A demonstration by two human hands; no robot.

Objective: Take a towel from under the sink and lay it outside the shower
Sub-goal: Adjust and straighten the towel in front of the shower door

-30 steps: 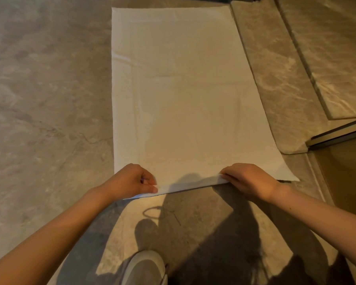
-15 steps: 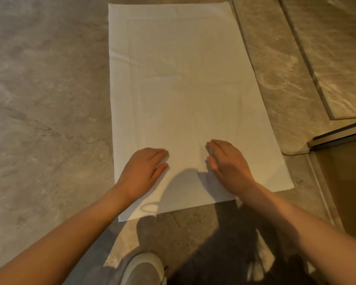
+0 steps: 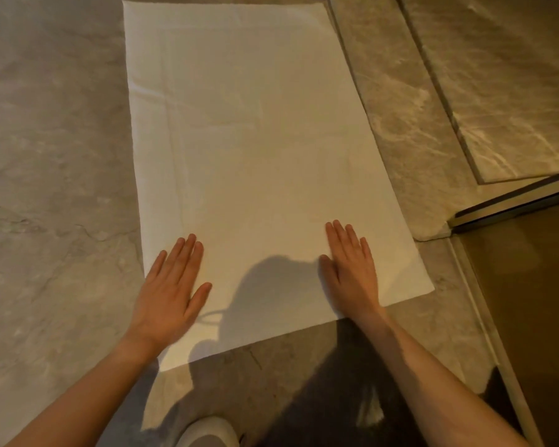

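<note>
Towel (image 3: 259, 150) spread flat on stone floor (image 3: 52, 156), long right edge beside raised shower curb (image 3: 397, 101). Left hand (image 3: 168, 295) and right hand (image 3: 352, 269) flat on near end, fingers spread, gripping nothing. Laying looks done; only final smoothing left.

Your white towel (image 3: 255, 150) lies spread flat and fully unfolded, a long rectangle stretching away from your hands. Its near end sits under both palms, the near edge just behind your wrists. Faint fold creases cross the far part; the near corners lie flat.
</note>
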